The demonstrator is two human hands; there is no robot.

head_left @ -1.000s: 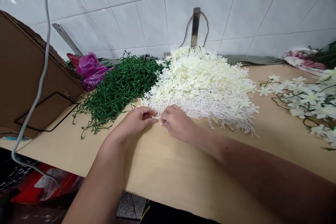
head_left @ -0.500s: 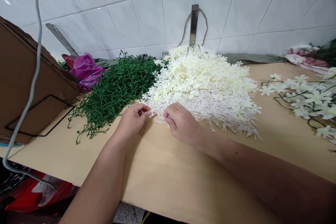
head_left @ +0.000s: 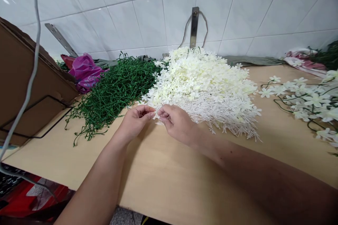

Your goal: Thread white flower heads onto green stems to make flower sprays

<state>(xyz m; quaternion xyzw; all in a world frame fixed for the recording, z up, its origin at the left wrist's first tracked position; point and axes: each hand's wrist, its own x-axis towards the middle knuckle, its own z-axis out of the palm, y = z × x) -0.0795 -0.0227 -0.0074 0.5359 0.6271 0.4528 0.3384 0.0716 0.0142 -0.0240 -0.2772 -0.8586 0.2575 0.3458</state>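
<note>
My left hand (head_left: 138,119) is closed in a pinch at the near edge of the flower pile, with a small white artificial flower (head_left: 155,116) at its fingertips. Close beside it, my right hand (head_left: 175,121) also pinches, its fingertips almost meeting the left ones; what lies between them is too small to make out. Just behind both hands spreads a heap of cream-white artificial flowers (head_left: 203,74), with thin white stems (head_left: 224,112) fanned out along its front. Left of the flowers lies a tangled pile of green plastic stems (head_left: 124,84).
White flowers on green stems (head_left: 314,98) lie at the right. A cardboard box (head_left: 31,81) and black wire frame (head_left: 39,136) stand at the left, a grey cable (head_left: 33,74) hanging in front. A purple plastic bag (head_left: 86,72) sits behind. Metal brackets (head_left: 194,26) are on the tiled wall.
My right hand has moved left, bringing its fingertips close to my left hand's. My left hand has stayed nearly in place, still pinching. The view has shifted slightly.
</note>
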